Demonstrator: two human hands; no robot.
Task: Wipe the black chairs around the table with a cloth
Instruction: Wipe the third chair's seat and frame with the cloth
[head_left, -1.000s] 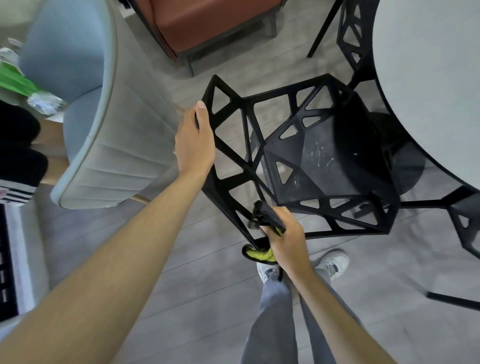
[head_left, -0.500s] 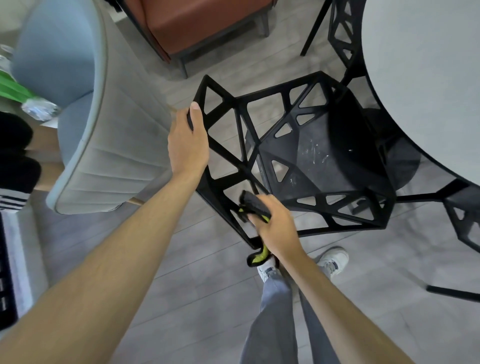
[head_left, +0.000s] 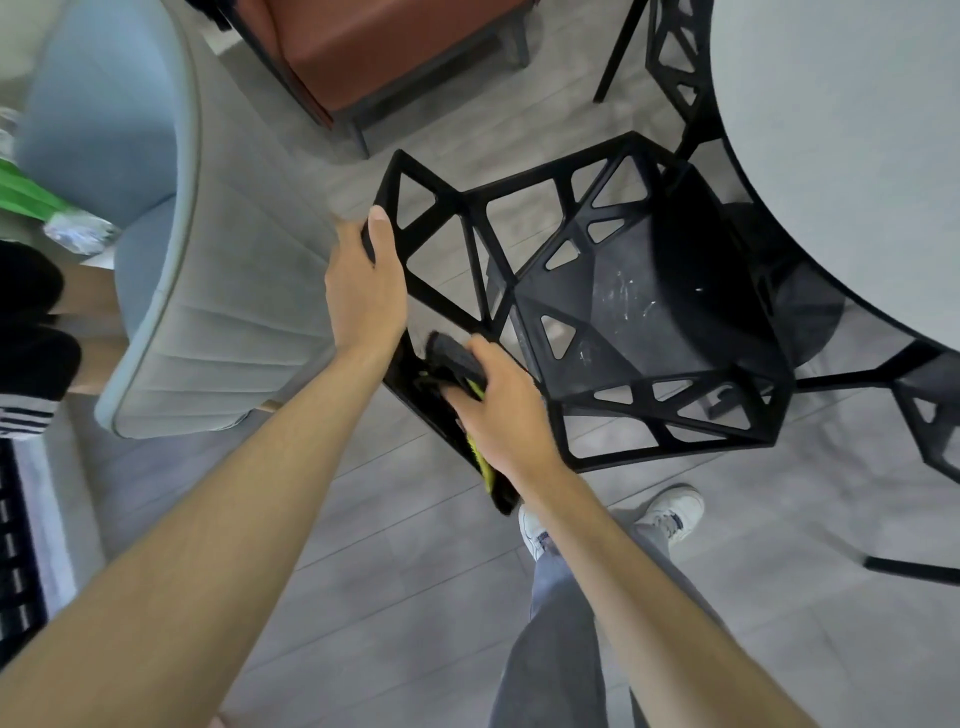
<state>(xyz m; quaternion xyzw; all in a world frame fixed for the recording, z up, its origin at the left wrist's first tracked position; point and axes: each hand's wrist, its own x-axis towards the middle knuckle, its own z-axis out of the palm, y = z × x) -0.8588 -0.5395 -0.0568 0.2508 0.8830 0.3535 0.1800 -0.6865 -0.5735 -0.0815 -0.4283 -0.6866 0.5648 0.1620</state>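
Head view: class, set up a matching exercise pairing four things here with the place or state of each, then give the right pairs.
Things:
1. cloth
2. left hand
3. round table
4. white scuffs

Places or states:
A. on the black chair's seat
B. gripping the chair's backrest edge
C. bunched in the right hand
D. beyond the chair, upper right

Pairs: 1-C, 2-B, 3-D, 4-A

Matt black plastic chair (head_left: 649, 317) scuffed white, fuzzy dark cloth (head_left: 457, 358), smooth table (head_left: 857, 130)
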